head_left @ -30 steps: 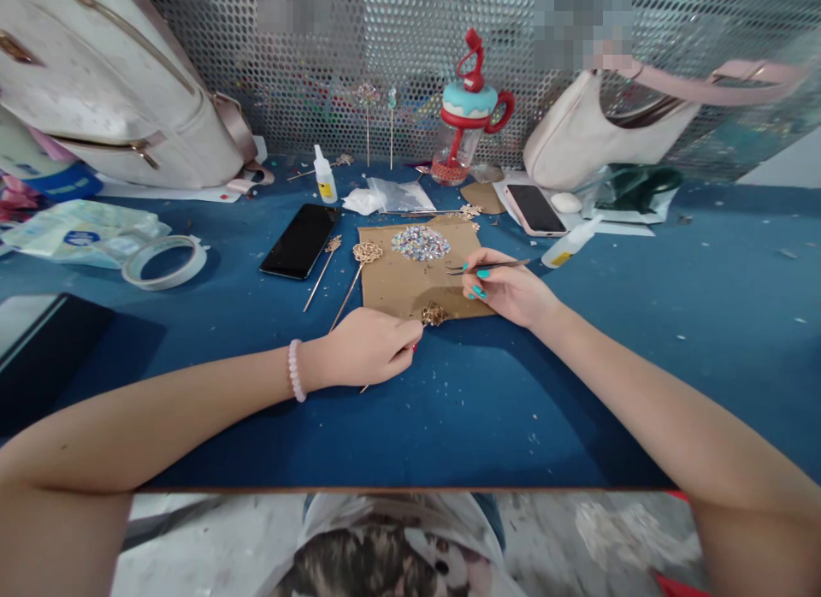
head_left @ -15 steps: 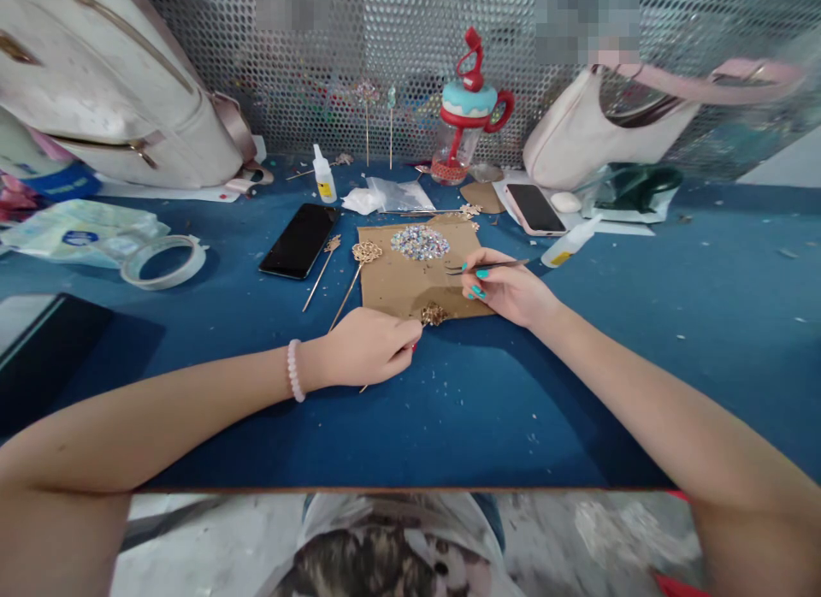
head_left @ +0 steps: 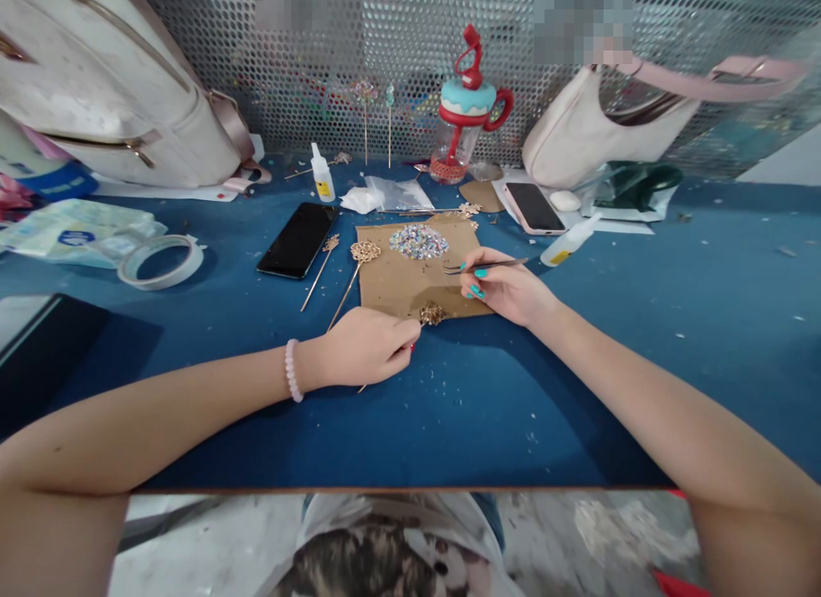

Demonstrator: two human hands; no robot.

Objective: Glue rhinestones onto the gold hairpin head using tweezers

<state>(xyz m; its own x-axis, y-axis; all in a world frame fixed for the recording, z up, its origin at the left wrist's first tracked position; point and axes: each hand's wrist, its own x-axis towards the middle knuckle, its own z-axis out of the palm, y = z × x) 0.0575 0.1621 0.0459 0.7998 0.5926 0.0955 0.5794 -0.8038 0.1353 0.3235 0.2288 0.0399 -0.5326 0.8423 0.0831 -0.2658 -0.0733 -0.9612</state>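
At cardboard [head_left: 378, 289] | left fingers [head_left: 404, 332] grip pin [head_left: 432, 313] | right fingers [head_left: 493, 276] grip tweezers [head_left: 504, 263] | gems [head_left: 418, 241] piled loose | two rear pins [head_left: 365, 91] look finished | two near pins [head_left: 365, 251] look bare

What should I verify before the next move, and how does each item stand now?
1. Left grip closed at the gold ornament's stem: ok.
2. Right grip holding the tweezers: ok.
3. Sparkling stones gathered on the cardboard: ok, in one pile.
4. Tweezer tips carrying a stone: cannot tell, too small.
5. Small bottle beyond the right wrist upright: not ok, tilted.
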